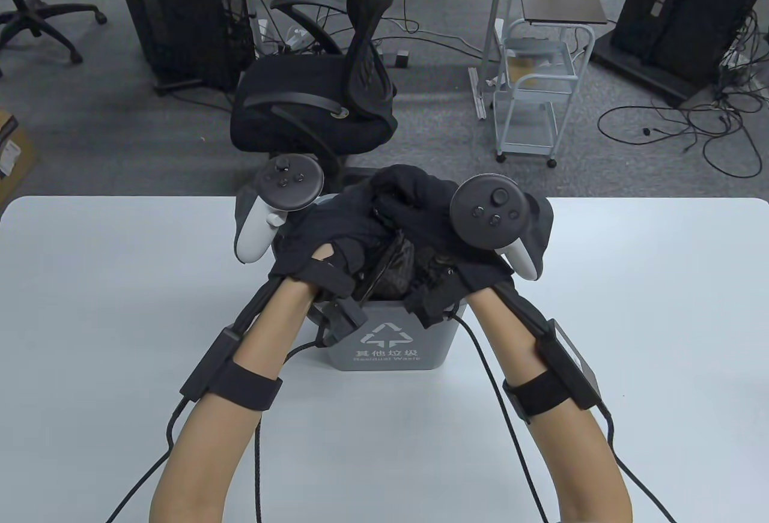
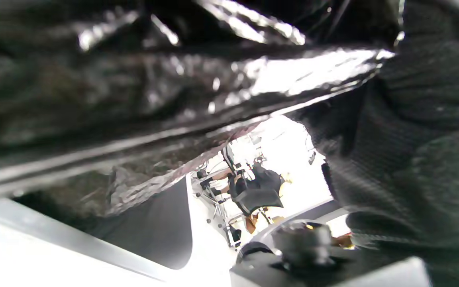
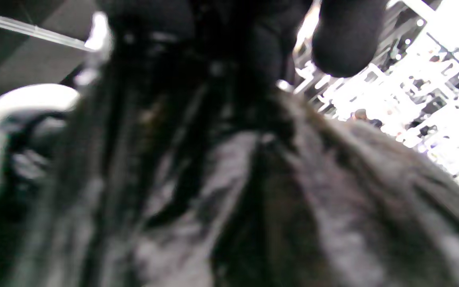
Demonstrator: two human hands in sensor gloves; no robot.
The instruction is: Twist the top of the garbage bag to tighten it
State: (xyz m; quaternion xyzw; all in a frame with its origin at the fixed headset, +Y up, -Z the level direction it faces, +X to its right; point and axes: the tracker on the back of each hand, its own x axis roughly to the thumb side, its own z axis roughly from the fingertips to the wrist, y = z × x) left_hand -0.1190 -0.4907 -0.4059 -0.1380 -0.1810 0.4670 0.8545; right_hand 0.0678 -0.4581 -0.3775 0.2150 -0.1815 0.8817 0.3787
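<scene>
A small grey waste bin (image 1: 384, 350) with a recycling mark stands on the white table (image 1: 120, 319). A black garbage bag (image 1: 398, 263) rises out of it. My left hand (image 1: 336, 235) and my right hand (image 1: 420, 211) meet above the bin and grip the gathered top of the bag, which they mostly hide. In the left wrist view the shiny bag plastic (image 2: 173, 91) fills the frame beside a gloved hand (image 2: 424, 139). In the right wrist view the bag's folds (image 3: 253, 199) run up into my gloved fingers (image 3: 345, 40).
A black office chair (image 1: 324, 90) stands just behind the table's far edge. A white trolley (image 1: 537, 90) and black cabinets (image 1: 180, 18) stand further back on the grey floor, with loose cables at the right. Glove cables hang from both forearms.
</scene>
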